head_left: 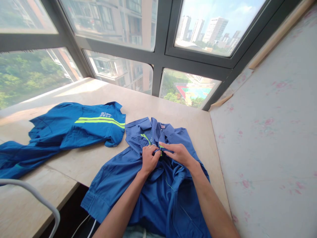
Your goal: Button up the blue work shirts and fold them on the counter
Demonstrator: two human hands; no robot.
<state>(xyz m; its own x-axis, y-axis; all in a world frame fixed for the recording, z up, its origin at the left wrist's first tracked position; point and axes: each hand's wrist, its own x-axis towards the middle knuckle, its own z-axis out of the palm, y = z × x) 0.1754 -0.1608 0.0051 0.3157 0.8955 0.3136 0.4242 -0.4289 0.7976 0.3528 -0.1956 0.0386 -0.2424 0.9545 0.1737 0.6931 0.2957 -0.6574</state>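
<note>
Two hands, head view: both meet at the front of the blue jacket [116,180], just below its collar [170,129].
Left hand [150,158]: fingers curled, gripping a bunched bit of the jacket's front; a ring shows on one finger.
Right hand [180,153]: fingers mostly straight, touching the same gathered spot; whether they pinch the cloth, I cannot tell.
Blue jacket, place: on the pale ledge [142,103], collar toward the window [158,59], near end reaching the bottom of the view.
Blue jacket, look: violet-tinged near the collar, deeper blue lower down; rumpled, with a small pale label inside the neck, yellow-green striping and partly hidden light lettering on the chest; one sleeve stretches toward the lower left.
Second garment [70,127]: brighter blue, lying to the left, with yellow-green bands, white lettering and buttons.
White cable [37,195]: curving across the lower left corner.
Wall [269,148]: pale, flower-patterned, at the right.
</note>
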